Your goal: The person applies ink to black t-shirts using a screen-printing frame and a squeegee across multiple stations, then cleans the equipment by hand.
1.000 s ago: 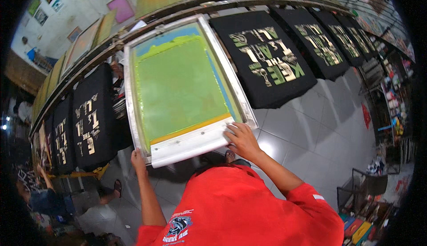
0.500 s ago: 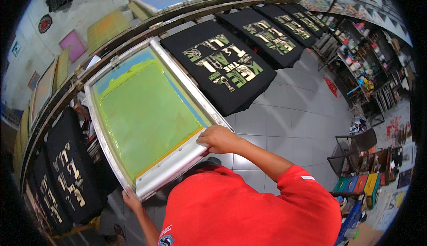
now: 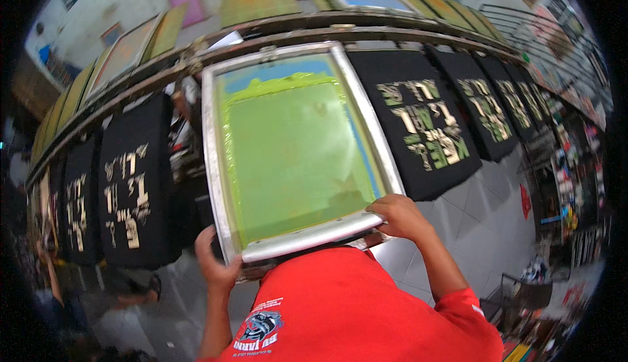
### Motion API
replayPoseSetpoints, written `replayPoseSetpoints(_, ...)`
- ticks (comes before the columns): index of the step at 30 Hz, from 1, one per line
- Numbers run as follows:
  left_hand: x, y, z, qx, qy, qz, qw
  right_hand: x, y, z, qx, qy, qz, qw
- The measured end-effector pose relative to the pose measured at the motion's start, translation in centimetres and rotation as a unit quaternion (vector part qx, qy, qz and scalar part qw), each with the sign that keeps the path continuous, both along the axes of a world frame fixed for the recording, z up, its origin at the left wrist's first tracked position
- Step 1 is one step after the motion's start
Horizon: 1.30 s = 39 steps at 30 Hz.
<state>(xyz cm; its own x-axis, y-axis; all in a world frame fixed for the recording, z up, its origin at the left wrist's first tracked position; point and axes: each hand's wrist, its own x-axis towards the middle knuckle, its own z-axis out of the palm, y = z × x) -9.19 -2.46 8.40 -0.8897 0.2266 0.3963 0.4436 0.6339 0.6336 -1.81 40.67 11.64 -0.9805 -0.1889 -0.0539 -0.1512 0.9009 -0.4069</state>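
Observation:
A silver screen frame (image 3: 390,163) holds a mesh (image 3: 294,152) covered in light green, with thick green ink along its top and left margins and blue beyond. A silver bar (image 3: 307,238) with bolts lies across the near end of the mesh. My left hand (image 3: 216,257) is curled at the frame’s near left corner, slightly blurred. My right hand (image 3: 399,221) grips the near right end, its fingers on the bar and frame. Black printed shirts on boards lie to the right (image 3: 422,172) and left (image 3: 150,231) of the screen.
A long rail (image 3: 360,33) runs behind the boards, with more screens (image 3: 258,2) beyond. Grey tiled floor (image 3: 477,218) shows below the right boards, near a chair (image 3: 526,293) and cluttered shelves (image 3: 572,185). A co-worker’s arm (image 3: 52,277) shows at the far left.
The view has swung back left since half a second ago. My left hand has shifted onto the frame’s corner. The yellow blade edge along the bar no longer shows.

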Motion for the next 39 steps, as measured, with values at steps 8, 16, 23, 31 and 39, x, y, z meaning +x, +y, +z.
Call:
replayPoseSetpoints(8,-6.3,6.5,5.2,-0.326,-0.246,-0.257,0.876,-3.6,1.2,0.6,0.026,-0.019,0.007,0.999)
replayPoseSetpoints(16,-27.6,11.0,6.0,-0.289,0.006,-0.144,0.946,-26.8,6.7,1.7,0.103,0.137,-0.022,0.985)
replayPoseSetpoints(23,-42.1,13.9,0.8,-0.271,0.043,-0.128,0.953,-41.8,8.6,-2.0,0.112,0.169,-0.034,0.979)
replayPoseSetpoints(31,-40.9,14.7,-0.7,-0.271,0.035,-0.125,0.954,-40.1,9.1,-5.0,0.141,0.154,-0.046,0.977)
replayPoseSetpoints(39,-22.3,10.7,-1.3,-0.284,-0.023,-0.104,0.953,-21.9,5.4,-5.9,0.090,0.158,-0.063,0.981)
